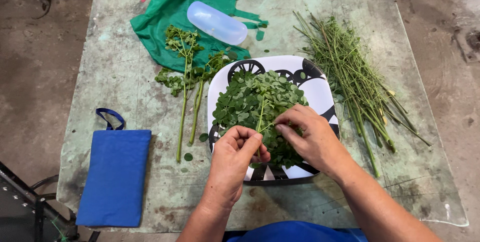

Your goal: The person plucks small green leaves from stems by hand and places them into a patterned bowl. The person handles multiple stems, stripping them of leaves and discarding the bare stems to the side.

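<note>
A white plate with a black pattern (320, 89) lies on the worn table, heaped with small round green leaves (250, 102). Over its near edge, my left hand (232, 159) pinches the lower end of a thin leafy stem (260, 117). My right hand (312, 134) grips the same stem's side twigs, fingers closed among the leaves. Two leafy stalks (186, 79) lie to the left of the plate. A pile of bare green stems (355, 79) lies to the right of it.
A green cloth (175, 7) with a pale translucent case (216, 22) on it sits at the far side. A blue fabric pouch (116, 177) lies near the left front corner. A dark metal frame (25, 202) stands off the table's left.
</note>
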